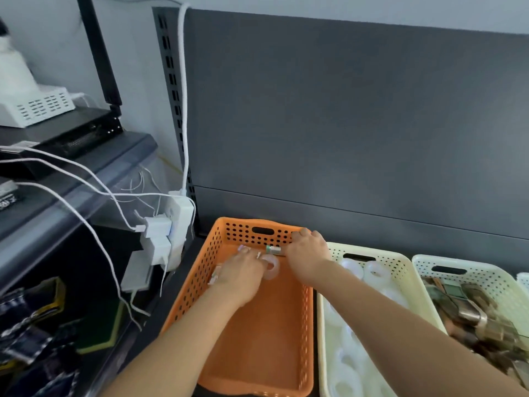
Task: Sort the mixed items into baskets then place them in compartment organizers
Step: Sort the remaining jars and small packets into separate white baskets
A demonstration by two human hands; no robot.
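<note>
Inside the orange basket (189,285), left hand (243,270) spreads flat over small parts (215,275); right hand (307,250) seemingly pinches a green-tipped piece (273,249).

Soft, even light fills the scene, bright enough and with no hard glare. The grey back panel (343,110) reads flat and matte, with no hot spots. Faint, diffuse shadows lie under both forearms inside the orange basket (257,339). The wide-angle bend shows clearly: the slotted upright (171,96) leans and the panel's top edge slopes. Blur smears the left hand (243,270) and the dark clutter at lower left (28,339). The white rings (375,270) wash out to pale blobs.
</note>
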